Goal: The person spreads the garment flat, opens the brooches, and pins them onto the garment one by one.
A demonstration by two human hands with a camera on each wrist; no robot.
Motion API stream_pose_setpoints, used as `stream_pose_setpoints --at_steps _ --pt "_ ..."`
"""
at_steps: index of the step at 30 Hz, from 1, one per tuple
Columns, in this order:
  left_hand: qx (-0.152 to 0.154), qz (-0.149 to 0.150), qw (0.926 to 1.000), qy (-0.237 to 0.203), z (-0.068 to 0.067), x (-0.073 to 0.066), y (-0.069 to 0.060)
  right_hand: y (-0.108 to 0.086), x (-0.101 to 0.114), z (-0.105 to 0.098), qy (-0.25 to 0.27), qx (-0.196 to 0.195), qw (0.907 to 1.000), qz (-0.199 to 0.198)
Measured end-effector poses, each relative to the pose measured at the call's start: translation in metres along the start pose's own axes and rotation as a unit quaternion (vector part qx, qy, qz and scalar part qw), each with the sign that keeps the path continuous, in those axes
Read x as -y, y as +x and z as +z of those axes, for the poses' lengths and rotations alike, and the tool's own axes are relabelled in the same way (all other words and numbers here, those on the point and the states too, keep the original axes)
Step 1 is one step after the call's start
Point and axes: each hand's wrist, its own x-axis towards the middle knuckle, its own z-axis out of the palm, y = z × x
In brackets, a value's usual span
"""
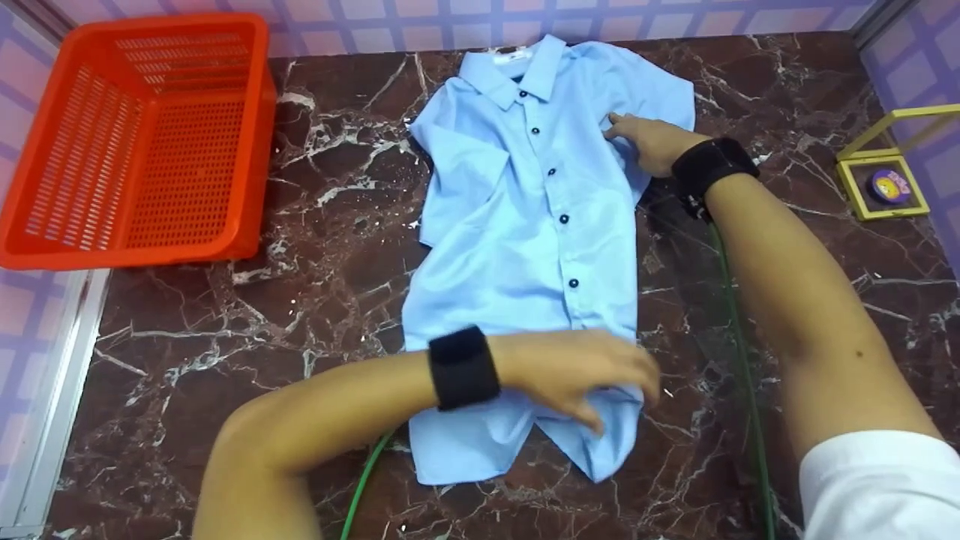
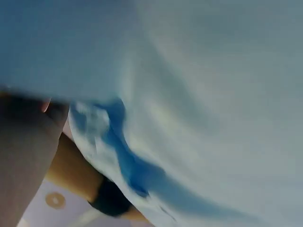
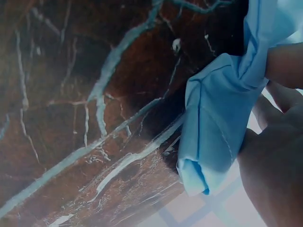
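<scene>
We log the marbled bench (image 1: 337,300) as the largest item; it carries the light-blue shirt (image 1: 510,255), laid front up in the middle, collar far, curved hem near. The left sleeve (image 1: 469,161) lies inward over the body; the right sleeve (image 1: 660,90) points outward. The orange basket (image 1: 259,135) stands at far left, well apart from the shirt.

The left hand (image 1: 581,367) is over the near part of the shirt, thumb apart from the fingers; motion blur leaves us unable to tell whether it holds cloth. The right hand (image 1: 660,146) pinches cloth beside the right sleeve; the right wrist view shows a bunched fold between thumb and fingers.

Beside the right wall we record a yellow open-lidded box (image 1: 847,187) with a purple round tin (image 1: 890,186) inside. A green cable (image 1: 739,330) runs near the right forearm. Smallest: dark buttons (image 1: 564,219) down the placket.

Risks, in our judgement: uneven pull by the two hands could skew the placket and crease the front; the rumpled near-right hem corner could be trapped underneath if pressed as it lies; a sweeping forearm could drag the cable across the cloth.
</scene>
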Motion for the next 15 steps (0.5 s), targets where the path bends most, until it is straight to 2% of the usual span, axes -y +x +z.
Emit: stream_pose_setpoints --at_steps 1,3,5,7,8,10,11,12,13,14,15 --pt "-0.028 -0.015 0.9989 -0.034 -0.005 0.006 -0.004 0.0 0.0 0.0 0.0 -0.001 1.0 0.0" --pt "-0.098 -0.057 0.989 -0.095 -0.017 0.019 -0.014 -0.001 0.001 0.0 0.001 -0.005 1.0 0.0" --pt "-0.172 -0.132 0.9688 -0.12 -0.033 0.035 -0.025 -0.001 0.002 0.0 -0.001 -0.009 1.0 0.0" --pt "-0.219 -0.23 0.9426 -0.103 -0.049 0.052 -0.037 -0.001 0.004 -0.001 -0.005 -0.009 0.9999 0.003" --pt "-0.234 -0.269 0.9311 -0.079 -0.056 0.06 -0.042 -0.002 0.005 -0.001 -0.004 -0.007 0.9999 0.006" --pt "-0.232 -0.332 0.9142 -0.018 -0.067 0.076 -0.05 -0.002 0.006 -0.001 -0.003 0.0 0.9999 0.016" --pt "-0.218 -0.353 0.9095 0.016 -0.071 0.082 -0.053 -0.003 0.007 -0.001 -0.002 0.004 0.9998 0.021" --pt "-0.203 -0.364 0.9079 0.045 -0.072 0.088 -0.055 -0.003 0.007 -0.001 -0.001 0.007 0.9996 0.026" --pt "-0.188 -0.364 0.9096 0.072 -0.073 0.093 -0.056 -0.003 0.007 -0.001 0.001 0.01 0.9995 0.03" --pt "-0.183 -0.365 0.9105 0.067 -0.072 0.097 -0.056 -0.003 0.007 -0.001 0.003 0.012 0.9993 0.035" --pt "-0.164 -0.355 0.9159 0.089 -0.07 0.1 -0.055 -0.003 0.007 -0.001 0.005 0.012 0.9992 0.039"
